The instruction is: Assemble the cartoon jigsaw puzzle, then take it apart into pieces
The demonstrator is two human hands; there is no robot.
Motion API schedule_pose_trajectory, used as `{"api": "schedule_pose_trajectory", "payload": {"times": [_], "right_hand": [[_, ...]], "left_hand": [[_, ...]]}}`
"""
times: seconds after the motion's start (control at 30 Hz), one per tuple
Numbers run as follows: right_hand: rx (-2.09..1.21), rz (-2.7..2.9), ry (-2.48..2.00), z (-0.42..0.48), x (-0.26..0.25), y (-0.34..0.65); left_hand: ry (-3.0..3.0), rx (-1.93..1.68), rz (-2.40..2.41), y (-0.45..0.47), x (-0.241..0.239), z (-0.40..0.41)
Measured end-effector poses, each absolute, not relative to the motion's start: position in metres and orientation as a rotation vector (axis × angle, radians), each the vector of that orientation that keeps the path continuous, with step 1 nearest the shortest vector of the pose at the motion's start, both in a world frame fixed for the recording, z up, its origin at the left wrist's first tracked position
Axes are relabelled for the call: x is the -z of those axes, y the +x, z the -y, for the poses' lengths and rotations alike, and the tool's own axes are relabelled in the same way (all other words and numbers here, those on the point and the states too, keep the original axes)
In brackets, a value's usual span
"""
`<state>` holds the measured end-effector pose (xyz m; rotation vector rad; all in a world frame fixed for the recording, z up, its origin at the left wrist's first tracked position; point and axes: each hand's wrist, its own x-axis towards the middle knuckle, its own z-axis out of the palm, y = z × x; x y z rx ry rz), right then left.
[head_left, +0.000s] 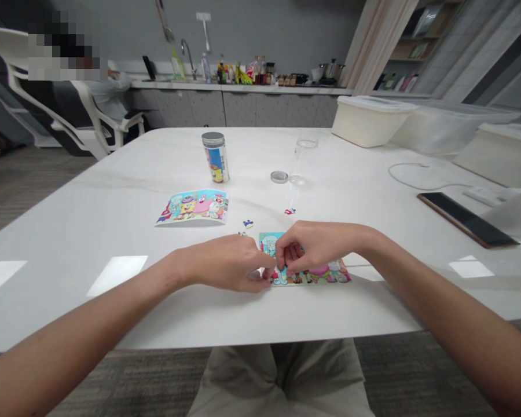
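No words or numbers can be read: not on the multicoloured rectangular jigsaw puzzle (325, 273) near the front edge of the white desk (91, 226), nor on the cartoon-printed, silver-lidded cylindrical jar (215, 159). The curved, glossy cartoon card (193, 207) bears an illegible barcode (226, 204).

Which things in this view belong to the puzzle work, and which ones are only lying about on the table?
Puzzle work:
- partly covered puzzle under the hands
- loose pieces
- picture sheet, likely the guide
- perhaps the clear jar and loose lid

Lying about:
- phone
- white cable
- storage bins
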<state>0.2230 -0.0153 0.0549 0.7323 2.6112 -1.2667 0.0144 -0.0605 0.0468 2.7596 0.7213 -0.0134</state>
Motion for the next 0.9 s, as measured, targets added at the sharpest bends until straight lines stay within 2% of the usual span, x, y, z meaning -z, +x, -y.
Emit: {"api": "schedule_pose_trajectory", "payload": {"times": [0.9], "right_hand": [[1.287, -2.509, 0.791, 0.0192, -0.0596, 0.2231]], "left_hand": [[2.778, -0.09, -0.666, 0.014, -0.0431, 0.0612]]}}
